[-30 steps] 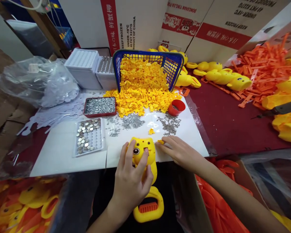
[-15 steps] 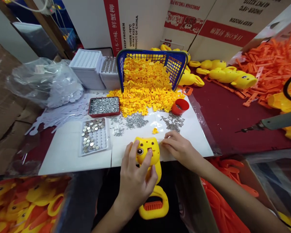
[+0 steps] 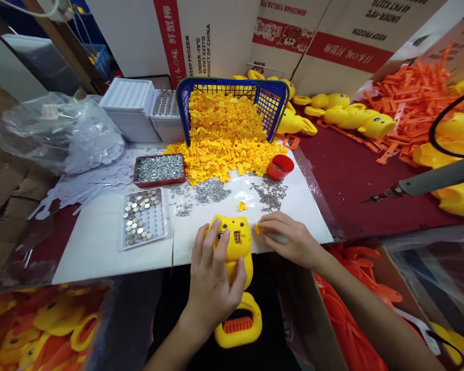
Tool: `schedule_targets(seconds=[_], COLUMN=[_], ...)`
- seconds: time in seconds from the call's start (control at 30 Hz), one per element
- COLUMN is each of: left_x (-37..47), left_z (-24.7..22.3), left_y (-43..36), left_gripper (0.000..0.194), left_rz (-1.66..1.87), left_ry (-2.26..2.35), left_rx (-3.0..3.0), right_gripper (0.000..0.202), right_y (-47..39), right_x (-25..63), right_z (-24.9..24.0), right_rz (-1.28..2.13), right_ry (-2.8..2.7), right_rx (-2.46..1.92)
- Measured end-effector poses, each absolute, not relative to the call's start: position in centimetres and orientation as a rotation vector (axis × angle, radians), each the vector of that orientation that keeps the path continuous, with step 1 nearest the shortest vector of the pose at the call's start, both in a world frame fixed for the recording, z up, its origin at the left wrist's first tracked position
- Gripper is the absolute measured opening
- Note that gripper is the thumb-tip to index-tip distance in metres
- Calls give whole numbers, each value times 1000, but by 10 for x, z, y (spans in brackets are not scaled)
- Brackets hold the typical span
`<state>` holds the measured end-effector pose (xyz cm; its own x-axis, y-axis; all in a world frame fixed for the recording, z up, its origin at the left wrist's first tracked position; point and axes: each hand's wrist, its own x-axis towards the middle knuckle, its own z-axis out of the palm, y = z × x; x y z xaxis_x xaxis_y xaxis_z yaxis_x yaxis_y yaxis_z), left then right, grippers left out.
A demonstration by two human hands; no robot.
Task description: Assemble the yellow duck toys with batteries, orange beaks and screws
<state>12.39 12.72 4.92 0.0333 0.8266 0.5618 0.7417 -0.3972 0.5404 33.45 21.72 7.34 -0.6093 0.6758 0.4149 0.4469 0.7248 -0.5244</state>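
Observation:
A yellow plastic toy (image 3: 242, 252) with an orange-grated handle lies at the table's front edge, its handle toward me. My left hand (image 3: 216, 263) is wrapped over its left side, fingers across the printed eye. Small metal pieces show in the square slot of the toy. Just right of the toy, my right hand (image 3: 290, 239) pinches a small yellow piece (image 3: 258, 228). Another small yellow part (image 3: 242, 206) lies on the white sheet (image 3: 201, 226) beyond the toy, near loose silver screws (image 3: 212, 191) and darker screws (image 3: 269, 194).
Yellow parts spill from a blue basket (image 3: 183, 111). A red cup (image 3: 281, 168), a screw tray (image 3: 159, 181) and a white tray of discs (image 3: 154, 222) stand around. An electric screwdriver (image 3: 429, 180) hangs at right. Orange parts (image 3: 410, 103) are heaped behind it.
My left index finger has lifted off the toy's slot, uncovering it. The small yellow piece in my right fingertips now shows more clearly. The whole view has shifted slightly.

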Motion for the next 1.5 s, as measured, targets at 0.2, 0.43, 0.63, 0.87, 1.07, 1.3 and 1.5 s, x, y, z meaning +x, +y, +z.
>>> schedule_targets(seconds=[0.2,0.43,0.63,0.87,1.07,1.3,1.5], left_x=[127,130,129,127,126,130,136], left_z=[51,52,52,59,65,66,63], left_y=[128,129,128,128,133,140,143], left_gripper=[63,60,53,45,37,29,18], left_rz=[1340,1353,1241,1160,1157,1311,1573], left_ry=[1660,1686,1727,1724,1751,1777,1694], left_rx=[2173,2189,2254,2304,2216,2173,2081], right_gripper=[34,30,36,19,22,21,13], right_y=[205,199,201,235,242,245,202], right_x=[309,293,317,342,332,328,305], right_z=[86,91,80,58,52,65,91], right_rz=[403,232,98,-217,-218,-91,500], right_ry=[-2164,-2279,-2511,-2380,-2503,-2468,-2241], right_rx=[-661,-571,-510,-1052,-1139,-1148,-963])
